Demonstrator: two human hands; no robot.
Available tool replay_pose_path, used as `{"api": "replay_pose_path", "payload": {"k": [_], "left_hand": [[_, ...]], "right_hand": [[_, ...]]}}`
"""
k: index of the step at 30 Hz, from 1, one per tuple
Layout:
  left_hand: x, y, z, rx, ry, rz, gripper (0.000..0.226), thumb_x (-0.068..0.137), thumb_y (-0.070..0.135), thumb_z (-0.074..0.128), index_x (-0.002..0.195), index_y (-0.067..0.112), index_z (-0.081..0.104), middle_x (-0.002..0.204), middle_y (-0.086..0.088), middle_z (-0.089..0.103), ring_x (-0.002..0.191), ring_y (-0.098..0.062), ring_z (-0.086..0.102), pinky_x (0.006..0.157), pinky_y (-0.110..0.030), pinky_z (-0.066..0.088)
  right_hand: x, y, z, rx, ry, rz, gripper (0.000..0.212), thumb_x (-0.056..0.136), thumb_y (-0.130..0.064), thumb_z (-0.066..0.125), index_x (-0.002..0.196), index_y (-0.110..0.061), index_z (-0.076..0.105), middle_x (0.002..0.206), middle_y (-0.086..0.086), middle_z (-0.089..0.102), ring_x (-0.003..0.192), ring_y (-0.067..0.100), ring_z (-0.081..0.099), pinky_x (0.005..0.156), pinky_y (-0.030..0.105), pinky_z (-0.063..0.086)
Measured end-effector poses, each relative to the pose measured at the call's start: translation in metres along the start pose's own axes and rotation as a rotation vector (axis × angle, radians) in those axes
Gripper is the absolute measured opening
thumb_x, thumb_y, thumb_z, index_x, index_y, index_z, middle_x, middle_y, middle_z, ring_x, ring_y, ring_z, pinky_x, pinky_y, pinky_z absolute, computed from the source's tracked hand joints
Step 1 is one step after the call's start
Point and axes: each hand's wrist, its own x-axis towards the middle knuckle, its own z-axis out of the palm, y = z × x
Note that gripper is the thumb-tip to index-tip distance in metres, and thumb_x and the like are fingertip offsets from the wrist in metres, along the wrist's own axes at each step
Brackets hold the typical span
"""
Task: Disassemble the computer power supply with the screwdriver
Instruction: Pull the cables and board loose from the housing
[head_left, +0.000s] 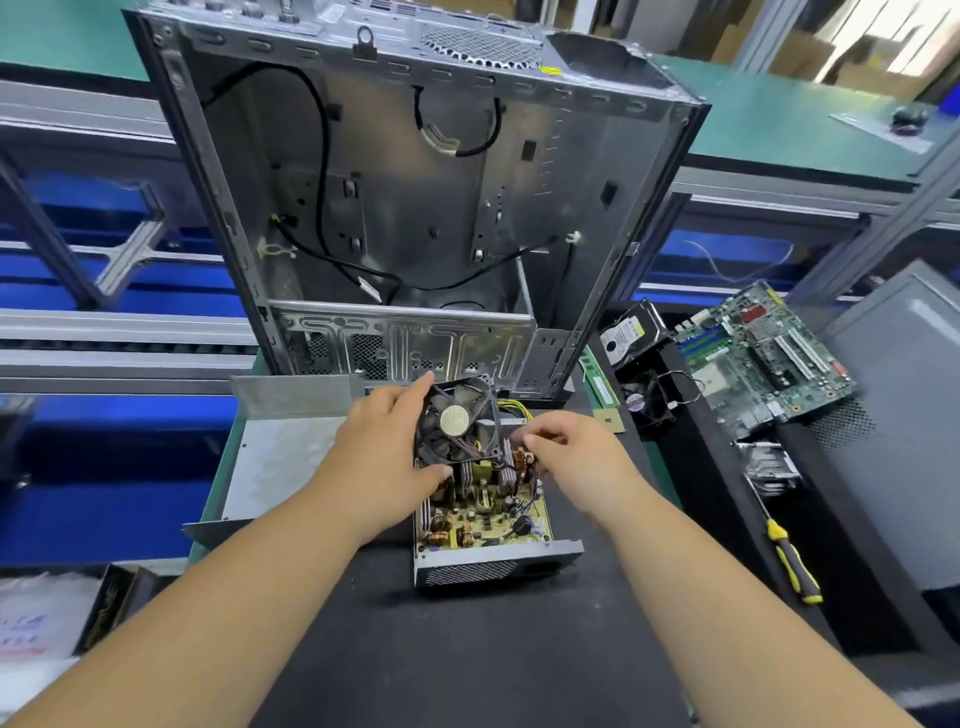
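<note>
Presently, item one: power supply (488, 525), cover off, board exposed, sitting on the dark desk (467, 665) near centre, just in front of the gutted computer case (415, 182).

Item two: fan (460, 423), lifted clear of the housing and tilted toward me. I log my left hand (387, 447) as clamped on it, thumb on the near edge and forefinger reaching over the far corner. The fan lies directly right of that palm, touching it.

Item three: fan wires (480, 449), thin, running from the fan down to the board. My right hand (569, 449) has its fingers curled together over the board just right of the fan; they seem to pinch at the wires or a plug, though I cannot tell exactly what they hold.

Item four: screwdriver (792, 558), yellow and black, lying unused on the desk well to the right.

Risks, as I judge them:
- Lifting the fan farther while it is tethered could tear the wires or the solder joint.
- Fingers near the capacitors and coils risk a residual charge.
- Sharp sheet-metal edges of the housing could cut a wrist.
- The loose cover (280, 457) at left could get knocked.
</note>
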Motion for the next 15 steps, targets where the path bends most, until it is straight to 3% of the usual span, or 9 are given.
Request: {"api": "replay_pose_path", "payload": {"k": [3, 6, 11, 15], "left_hand": [[-0.003, 0.005, 0.003, 0.004, 0.047, -0.037, 0.098, 0.080, 0.045, 0.074, 0.155, 0.037, 0.012, 0.145, 0.010, 0.025, 0.136, -0.013, 0.016, 0.111, -0.033, 0.025], [-0.006, 0.014, 0.007, 0.040, 0.093, -0.061, 0.095, 0.079, 0.044, 0.074, 0.154, 0.036, 0.016, 0.147, 0.010, 0.020, 0.137, -0.012, 0.012, 0.114, -0.035, 0.023], [-0.012, 0.034, 0.017, 0.072, 0.143, -0.063, 0.089, 0.082, 0.040, 0.072, 0.154, 0.032, 0.021, 0.150, 0.008, 0.018, 0.141, -0.015, 0.011, 0.118, -0.036, 0.019], [-0.017, 0.049, 0.029, 0.100, 0.172, -0.076, 0.082, 0.086, 0.032, 0.070, 0.154, 0.027, 0.024, 0.153, 0.006, 0.016, 0.144, -0.017, 0.009, 0.119, -0.035, 0.019]], "right_hand": [[0.007, 0.014, -0.007, -0.158, -0.035, -0.052, 0.031, 0.090, -0.013, 0.060, 0.079, -0.041, 0.066, 0.091, -0.012, 0.066, 0.081, 0.008, 0.060, 0.068, 0.023, 0.047], [0.010, 0.023, -0.010, -0.283, -0.155, -0.120, 0.034, 0.082, -0.004, 0.056, 0.086, -0.035, 0.069, 0.100, -0.010, 0.060, 0.089, 0.010, 0.059, 0.080, 0.026, 0.050], [0.018, 0.037, -0.009, -0.393, -0.226, -0.304, 0.017, 0.082, -0.018, 0.069, 0.087, -0.033, 0.066, 0.094, -0.012, 0.049, 0.082, 0.008, 0.053, 0.072, 0.021, 0.042], [0.022, 0.047, -0.003, -0.484, -0.192, -0.436, 0.011, 0.087, -0.027, 0.068, 0.097, -0.026, 0.073, 0.092, -0.008, 0.046, 0.089, 0.014, 0.053, 0.074, 0.027, 0.044]]}}
